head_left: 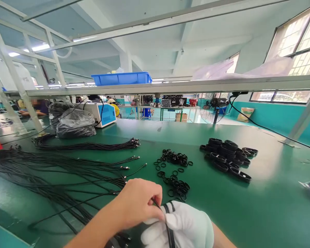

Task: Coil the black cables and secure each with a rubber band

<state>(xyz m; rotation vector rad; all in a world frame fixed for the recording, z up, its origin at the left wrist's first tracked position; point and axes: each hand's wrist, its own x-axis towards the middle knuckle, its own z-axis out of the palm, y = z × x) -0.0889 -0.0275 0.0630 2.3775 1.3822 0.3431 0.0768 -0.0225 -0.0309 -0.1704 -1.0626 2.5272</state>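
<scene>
My bare left hand [138, 199] is closed, its thumb and fingers pinching a black cable [171, 237] right beside my other hand. My right hand [189, 220], in a white glove, is wrapped round the same cable, with its thumb pressed on the strands. Black bands cross the gloved fingers; whether they are cable loops or rings I cannot tell. Beyond the hands lie small black rings [179, 187], with another heap of rings [175, 157] farther back. To the left, loose black cables [67, 182] with metal plugs spread across the green table [248, 213].
Coiled black cables [227, 155] are stacked at the right. Another cable bundle [93, 146] lies behind the loose ones, near a plastic-wrapped bag [76, 122] and a blue-white machine [103, 114]. A shelf [175, 86] spans overhead, carrying a blue tray [122, 79]. A fan [214, 106] stands beyond.
</scene>
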